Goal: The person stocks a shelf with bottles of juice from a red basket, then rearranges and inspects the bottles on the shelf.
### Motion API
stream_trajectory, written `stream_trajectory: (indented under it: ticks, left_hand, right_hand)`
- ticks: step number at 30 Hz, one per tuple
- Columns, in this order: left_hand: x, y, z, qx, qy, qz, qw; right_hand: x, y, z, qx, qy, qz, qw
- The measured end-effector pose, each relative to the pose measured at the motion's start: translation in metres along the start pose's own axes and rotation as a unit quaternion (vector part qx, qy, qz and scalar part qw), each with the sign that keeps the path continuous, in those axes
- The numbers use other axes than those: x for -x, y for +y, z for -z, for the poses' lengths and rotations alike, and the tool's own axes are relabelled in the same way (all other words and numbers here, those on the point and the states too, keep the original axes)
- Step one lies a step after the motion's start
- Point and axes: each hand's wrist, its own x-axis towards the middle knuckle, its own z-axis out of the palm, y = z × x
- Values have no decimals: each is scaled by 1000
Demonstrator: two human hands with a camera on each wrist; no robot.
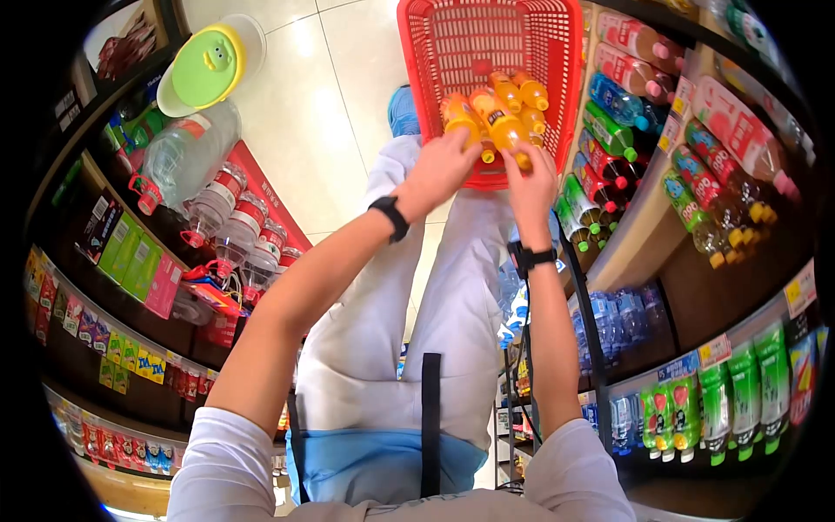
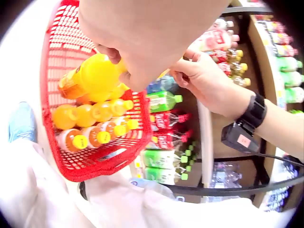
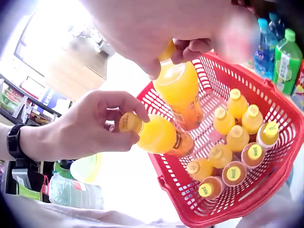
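Over a red shopping basket, my left hand and right hand each hold a large orange-drink bottle by its yellow-orange cap. The left hand's bottle tilts in at the basket's side, thumb and fingers round the cap. Beside it, the right hand's bottle hangs from fingers pinching its top, base down in the basket. Several smaller orange bottles stand upright in rows within the basket, some with yellow caps.
Shelves of drink bottles line the right side. At left are large water bottles, a green-lidded tub and shelves of small packets. A blue shoe is beside the basket on the tiled floor.
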Motion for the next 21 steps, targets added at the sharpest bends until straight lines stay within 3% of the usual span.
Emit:
stream_trajectory:
  ticks: [2,6,7,9,11,15,18,21]
  left_hand:
    - [11,30,16,-14,11,-49,999]
    - [7,105,50,-12,-65,-141,988]
    - [4,124,58,-16,-87,-167,982]
    - [-2,158,69,-34,-96,-219,970]
    - [-3,191,69,-78,-85,-293,949]
    - [-11,245,53,-66,-63,-347,933]
    - [-24,272,42,-41,-83,-391,916]
    - [-42,295,16,-26,-55,-394,917]
  right_hand:
    - [20,-16,36,0,26,-4,1000]
    - [53,-32,107,56,121,-61,989]
    - [61,-34,120,15,157,-102,982]
    - [74,-32,151,56,204,-76,974]
    - [89,-14,182,102,233,-87,963]
    - [98,15,233,158,268,-83,947]
    - [98,53,261,94,325,-117,934]
    - [93,81,282,101,319,-116,935]
